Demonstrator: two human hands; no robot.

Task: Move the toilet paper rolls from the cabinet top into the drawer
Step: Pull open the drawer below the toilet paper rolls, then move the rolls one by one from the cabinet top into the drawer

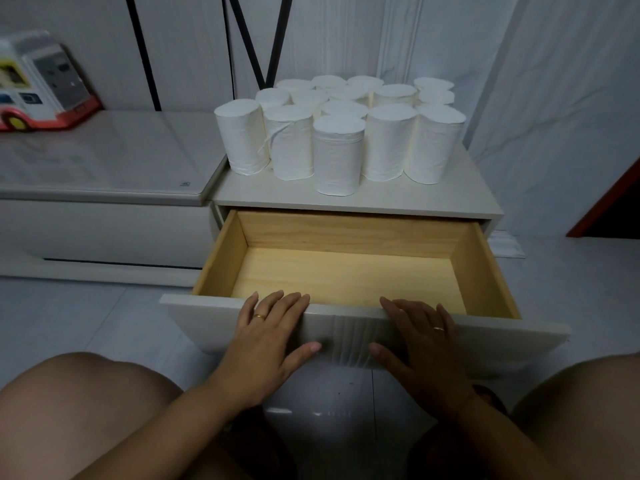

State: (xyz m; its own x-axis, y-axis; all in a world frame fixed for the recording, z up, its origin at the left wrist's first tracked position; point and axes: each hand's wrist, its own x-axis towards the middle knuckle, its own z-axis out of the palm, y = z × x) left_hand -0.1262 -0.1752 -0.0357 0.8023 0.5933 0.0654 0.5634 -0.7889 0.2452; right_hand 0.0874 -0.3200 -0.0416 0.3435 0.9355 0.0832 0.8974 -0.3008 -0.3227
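The toilet paper rolls (338, 157) stand upright in a tight cluster on the cabinet top (450, 199), touching one another. 5 rolls form the front row; the exact count behind them cannot be told. All rolls are white and sit toward the rear and centre of the surface.

Directly below, the drawer (346, 233) is pulled out. Its wooden interior holds no roll. Its white front panel (502, 334) faces the person.

The left hand (270, 337) lies on the panel's top edge with fingers extended over the rim and the thumb flat on the outer face; it holds nothing. The right hand (422, 344) mirrors this position just beside it, also flat and holding nothing. Each hand wears 1 ring.

A lower white unit (104, 157) adjoins the cabinet on the left and carries a toy bus (38, 81).
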